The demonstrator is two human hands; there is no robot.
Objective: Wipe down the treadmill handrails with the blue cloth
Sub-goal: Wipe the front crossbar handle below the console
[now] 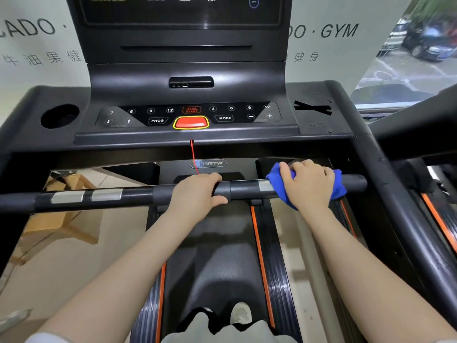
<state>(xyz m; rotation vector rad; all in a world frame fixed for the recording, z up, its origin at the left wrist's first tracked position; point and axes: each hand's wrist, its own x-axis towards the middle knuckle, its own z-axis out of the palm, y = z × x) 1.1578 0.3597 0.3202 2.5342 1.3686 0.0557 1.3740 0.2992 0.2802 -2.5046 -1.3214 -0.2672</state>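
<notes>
Gripping firmly, the right hand (308,183) wraps the bright blue soft cloth (277,173) around the black round horizontal handrail (138,194) of the treadmill, with the fingers curled over the far side of the bar and the cloth pressed between palm and bar. The left hand (197,191) holds the bare bar near its middle, fingers over the top and thumb under, with no cloth in it. One risk is that the cloth bunches: it shows at both sides of the right hand and hangs a little under the wrist, so a sideways stroke may drag the loose part and leave some bar unwiped. Another risk is the thin red safety cord (194,157), which hangs from the red stop button (191,123) just beyond the left hand; a careless move toward the far side may pull it. The cloth lies fully under the right hand, just right of the short silver metal sensor plate (265,185), and the right end of the bar is uncovered. Two more silver plates (86,196) sit far to the left, not covered.
</notes>
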